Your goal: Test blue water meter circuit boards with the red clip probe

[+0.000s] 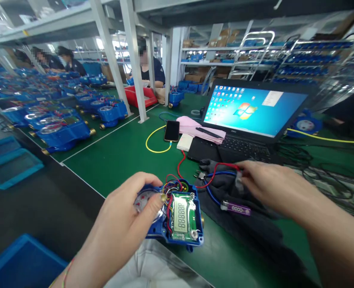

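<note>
Blue meter (pixel 160 229), display (pixel 181 216) showing eights, clamped by left fingers (pixel 151 207); right fingers (pixel 247 169) pinch red lead (pixel 222 164).

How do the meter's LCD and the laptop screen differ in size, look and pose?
Size: the meter's LCD is small; the laptop screen is much larger.
Look: the meter's LCD shows dark digits on a pale ground, the laptop screen small icons on blue.
Pose: the meter's LCD faces mostly upward, while the laptop screen stands raised.
Both are displaying something.
</note>
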Demonstrator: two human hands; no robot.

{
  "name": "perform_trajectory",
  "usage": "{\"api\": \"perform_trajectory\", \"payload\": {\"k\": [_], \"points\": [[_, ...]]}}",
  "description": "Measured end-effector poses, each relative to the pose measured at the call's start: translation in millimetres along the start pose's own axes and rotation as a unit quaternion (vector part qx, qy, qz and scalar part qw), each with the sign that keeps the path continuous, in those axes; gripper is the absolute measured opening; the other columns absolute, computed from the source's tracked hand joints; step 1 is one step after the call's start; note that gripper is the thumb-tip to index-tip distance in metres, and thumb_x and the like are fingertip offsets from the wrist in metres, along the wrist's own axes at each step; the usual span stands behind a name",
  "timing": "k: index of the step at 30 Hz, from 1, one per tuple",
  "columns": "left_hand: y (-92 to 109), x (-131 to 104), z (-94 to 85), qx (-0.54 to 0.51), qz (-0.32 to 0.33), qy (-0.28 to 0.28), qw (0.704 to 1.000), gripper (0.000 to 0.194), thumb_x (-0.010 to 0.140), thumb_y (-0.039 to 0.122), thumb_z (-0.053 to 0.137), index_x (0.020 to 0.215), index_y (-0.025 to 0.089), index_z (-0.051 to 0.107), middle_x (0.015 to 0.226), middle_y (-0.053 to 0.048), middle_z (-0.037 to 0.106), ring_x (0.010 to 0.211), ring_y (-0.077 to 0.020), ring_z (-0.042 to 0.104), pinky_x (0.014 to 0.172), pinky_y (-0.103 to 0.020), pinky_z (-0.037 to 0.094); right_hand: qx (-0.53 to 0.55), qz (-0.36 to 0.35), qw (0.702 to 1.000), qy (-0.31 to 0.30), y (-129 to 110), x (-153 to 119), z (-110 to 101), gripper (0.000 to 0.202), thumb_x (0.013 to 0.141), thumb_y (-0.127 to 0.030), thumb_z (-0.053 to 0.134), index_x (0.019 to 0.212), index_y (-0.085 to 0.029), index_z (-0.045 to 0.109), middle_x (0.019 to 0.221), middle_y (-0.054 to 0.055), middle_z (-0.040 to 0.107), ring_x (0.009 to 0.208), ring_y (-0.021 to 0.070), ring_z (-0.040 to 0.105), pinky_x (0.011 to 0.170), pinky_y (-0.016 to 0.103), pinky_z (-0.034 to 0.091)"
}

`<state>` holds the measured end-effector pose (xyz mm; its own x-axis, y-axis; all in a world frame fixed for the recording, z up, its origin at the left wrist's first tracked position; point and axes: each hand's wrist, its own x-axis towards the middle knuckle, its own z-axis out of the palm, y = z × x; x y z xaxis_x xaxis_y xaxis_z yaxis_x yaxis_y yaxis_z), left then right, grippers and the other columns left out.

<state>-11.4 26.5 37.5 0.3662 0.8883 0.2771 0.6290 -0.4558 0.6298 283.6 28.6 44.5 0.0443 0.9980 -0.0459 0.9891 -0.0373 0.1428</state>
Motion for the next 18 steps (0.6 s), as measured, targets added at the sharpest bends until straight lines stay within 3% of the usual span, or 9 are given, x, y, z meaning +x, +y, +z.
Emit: {"api": "perform_trajectory", "payload": {"k": [2, 4, 8, 10, 15, 18], "points": [[7.2, 13.5, -1.8, 0.014, 0.030, -0.014, 0.999, 0.019, 0.087, 0.035, 0.044, 0.085, 0.023, 0.059, 0.091, -0.002, 0.061, 0.084, -0.0177, 0.058, 0.068, -0.029, 0.047, -0.042, 0.058, 0.995, 0.075, -3.0, -2.2, -0.8, 0.023, 0.085, -0.019, 0.043, 0.102, -0.012, 0.056, 0.096, 0.017, 0.064, 0.082, 0.0319, 0.063, 0.061, 0.036, 0.042], [12.4, 23.7, -0.5, 0.046, 0.039, -0.038, 0.997, 0.022, 0.087, 0.033, 0.043, 0.081, 0.022, 0.060, 0.089, -0.002, 0.058, 0.086, -0.0184, 0.055, 0.073, -0.032, 0.045, -0.027, 0.053, 0.991, 0.118, -9.9, -9.4, -1.0, 0.017, 0.087, -0.020, 0.042, 0.097, -0.013, 0.055, 0.092, 0.015, 0.064, 0.080, 0.0291, 0.062, 0.060, 0.033, 0.040], [17.2, 32.9, 3.5, 0.138, 0.032, -0.049, 0.989, 0.026, 0.087, 0.035, 0.041, 0.087, 0.021, 0.063, 0.088, -0.004, 0.055, 0.087, -0.0213, 0.053, 0.078, -0.039, 0.043, 0.098, -0.099, 0.990, -0.002, -18.1, -26.8, 5.7, 0.009, 0.084, -0.019, 0.047, 0.081, -0.020, 0.055, 0.072, 0.003, 0.064, 0.063, 0.0186, 0.059, 0.055, 0.028, 0.033], [18.6, 36.3, 4.1, 0.184, 0.049, -0.052, 0.980, 0.028, 0.088, 0.036, 0.040, 0.088, 0.022, 0.064, 0.087, -0.005, 0.055, 0.086, -0.0222, 0.053, 0.077, -0.040, 0.042, 0.114, -0.132, 0.984, -0.042, -16.3, -30.2, 9.1, 0.012, 0.083, -0.015, 0.047, 0.078, -0.020, 0.056, 0.073, 0.002, 0.064, 0.063, 0.0165, 0.059, 0.055, 0.027, 0.032], [22.1, 51.0, 1.3, 0.259, 0.055, -0.108, 0.958, 0.026, 0.084, 0.031, 0.042, 0.073, 0.019, 0.062, 0.076, -0.004, 0.055, 0.079, -0.0225, 0.053, 0.070, -0.037, 0.040, 0.118, -0.113, 0.986, -0.020, -16.4, -18.9, 14.0, 0.020, 0.087, -0.016, 0.042, 0.081, -0.017, 0.060, 0.080, 0.006, 0.067, 0.071, 0.0181, 0.062, 0.061, 0.028, 0.036], [22.8, 55.6, -2.1, 0.188, 0.044, -0.147, 0.970, 0.021, 0.081, 0.028, 0.044, 0.069, 0.018, 0.057, 0.077, -0.003, 0.055, 0.077, -0.0200, 0.053, 0.068, -0.033, 0.040, 0.099, -0.104, 0.990, -0.003, -31.3, -10.4, 26.3, 0.021, 0.087, -0.027, 0.046, 0.087, -0.013, 0.062, 0.090, 0.011, 0.066, 0.082, 0.0236, 0.063, 0.068, 0.032, 0.042]]}}
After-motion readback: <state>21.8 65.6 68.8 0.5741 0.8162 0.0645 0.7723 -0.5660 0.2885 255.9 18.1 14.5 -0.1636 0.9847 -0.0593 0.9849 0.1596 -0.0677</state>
